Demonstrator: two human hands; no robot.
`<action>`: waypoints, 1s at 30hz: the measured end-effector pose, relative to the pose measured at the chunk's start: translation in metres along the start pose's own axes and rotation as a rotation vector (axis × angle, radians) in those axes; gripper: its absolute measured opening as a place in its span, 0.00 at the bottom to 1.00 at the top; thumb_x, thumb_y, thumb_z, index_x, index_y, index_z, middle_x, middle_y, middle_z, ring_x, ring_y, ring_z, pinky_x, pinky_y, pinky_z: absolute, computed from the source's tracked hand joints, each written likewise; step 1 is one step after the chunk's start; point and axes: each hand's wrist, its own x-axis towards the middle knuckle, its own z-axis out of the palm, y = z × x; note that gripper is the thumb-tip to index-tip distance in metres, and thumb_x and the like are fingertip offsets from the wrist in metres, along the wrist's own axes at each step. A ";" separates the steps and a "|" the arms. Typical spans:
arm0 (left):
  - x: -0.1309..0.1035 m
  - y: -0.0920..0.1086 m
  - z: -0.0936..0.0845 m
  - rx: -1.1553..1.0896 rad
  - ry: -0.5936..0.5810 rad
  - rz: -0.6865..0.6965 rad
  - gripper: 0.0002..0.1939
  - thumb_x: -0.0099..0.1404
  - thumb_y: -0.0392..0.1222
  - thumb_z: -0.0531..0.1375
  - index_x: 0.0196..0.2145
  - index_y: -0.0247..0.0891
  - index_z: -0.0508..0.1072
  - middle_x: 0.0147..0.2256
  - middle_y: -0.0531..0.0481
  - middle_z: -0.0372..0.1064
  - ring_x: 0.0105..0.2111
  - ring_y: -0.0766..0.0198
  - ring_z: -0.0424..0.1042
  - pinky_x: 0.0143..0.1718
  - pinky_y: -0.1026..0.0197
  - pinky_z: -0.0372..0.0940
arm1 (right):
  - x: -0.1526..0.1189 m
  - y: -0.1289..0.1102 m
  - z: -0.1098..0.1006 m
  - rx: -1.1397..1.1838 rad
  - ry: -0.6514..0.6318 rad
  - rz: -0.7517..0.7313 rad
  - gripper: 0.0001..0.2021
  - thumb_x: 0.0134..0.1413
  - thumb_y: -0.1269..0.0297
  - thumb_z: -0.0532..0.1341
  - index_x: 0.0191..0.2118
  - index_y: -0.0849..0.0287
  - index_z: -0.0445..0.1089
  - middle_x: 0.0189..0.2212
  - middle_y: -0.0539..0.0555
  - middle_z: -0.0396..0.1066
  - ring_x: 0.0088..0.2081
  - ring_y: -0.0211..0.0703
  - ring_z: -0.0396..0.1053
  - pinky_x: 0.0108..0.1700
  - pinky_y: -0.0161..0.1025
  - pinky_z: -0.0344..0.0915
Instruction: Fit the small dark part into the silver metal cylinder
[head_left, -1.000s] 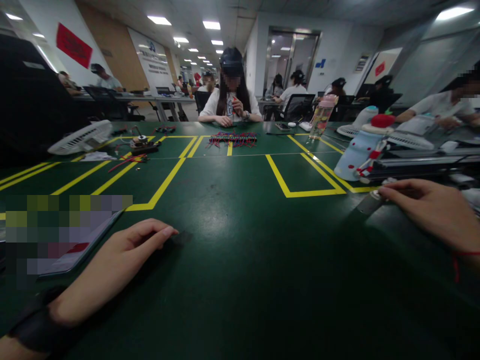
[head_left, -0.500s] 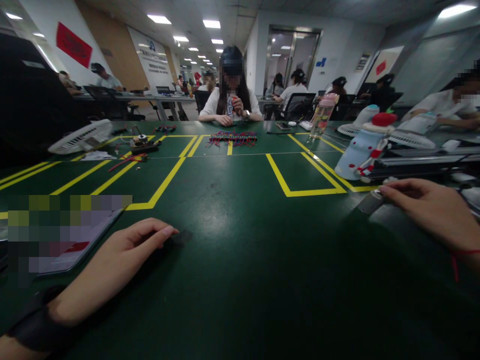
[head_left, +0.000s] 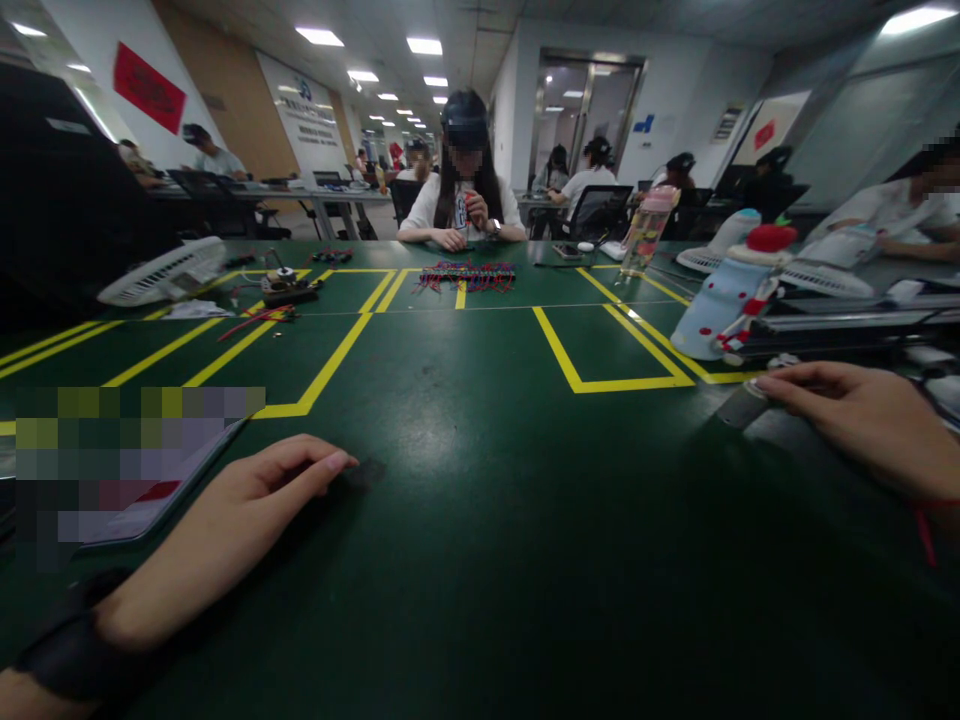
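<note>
At the right, my right hand [head_left: 862, 405] pinches the top of a small grey cylinder [head_left: 744, 404] between thumb and fingers. The cylinder is tilted, low over the green table or touching it; its exact kind is unclear. On the left, my left hand [head_left: 281, 490] rests low at the table with thumb and fingertips pressed together. Just past those fingertips is a faint dark patch [head_left: 367, 473]; I cannot tell whether it is a thin thing or a mark on the table. Anything inside the left pinch is hidden.
A blue bottle with a red top [head_left: 712, 300] stands beyond my right hand, near a pink-lidded clear bottle [head_left: 649, 235]. A blurred-out flat object [head_left: 150, 500] lies beside my left forearm. Bundled coloured wires [head_left: 465, 277] lie before a person [head_left: 461, 200] across the table.
Almost nothing differs. My right wrist has shifted very slightly, with the grey cylinder still in the fingers; my left hand stays in place.
</note>
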 end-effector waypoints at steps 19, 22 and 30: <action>-0.006 0.020 0.002 0.044 0.023 0.003 0.20 0.64 0.59 0.51 0.40 0.42 0.72 0.37 0.54 0.72 0.40 0.57 0.69 0.41 0.61 0.59 | -0.041 -0.039 0.033 0.357 0.067 -0.400 0.23 0.41 0.53 0.66 0.42 0.59 0.68 0.38 0.56 0.73 0.35 0.41 0.72 0.38 0.38 0.69; -0.007 0.024 0.002 0.066 0.036 -0.011 0.19 0.63 0.58 0.52 0.40 0.42 0.73 0.38 0.54 0.73 0.41 0.57 0.70 0.42 0.62 0.59 | -0.083 -0.088 0.049 0.589 -0.160 -0.667 0.18 0.47 0.58 0.64 0.45 0.56 0.66 0.44 0.55 0.71 0.42 0.40 0.71 0.44 0.39 0.70; -0.003 0.024 0.006 0.099 0.034 0.017 0.19 0.65 0.58 0.51 0.41 0.44 0.73 0.40 0.54 0.72 0.43 0.56 0.70 0.44 0.59 0.60 | -0.141 -0.153 0.081 0.711 -0.476 -0.928 0.15 0.52 0.63 0.61 0.46 0.54 0.64 0.45 0.52 0.68 0.45 0.37 0.68 0.49 0.40 0.67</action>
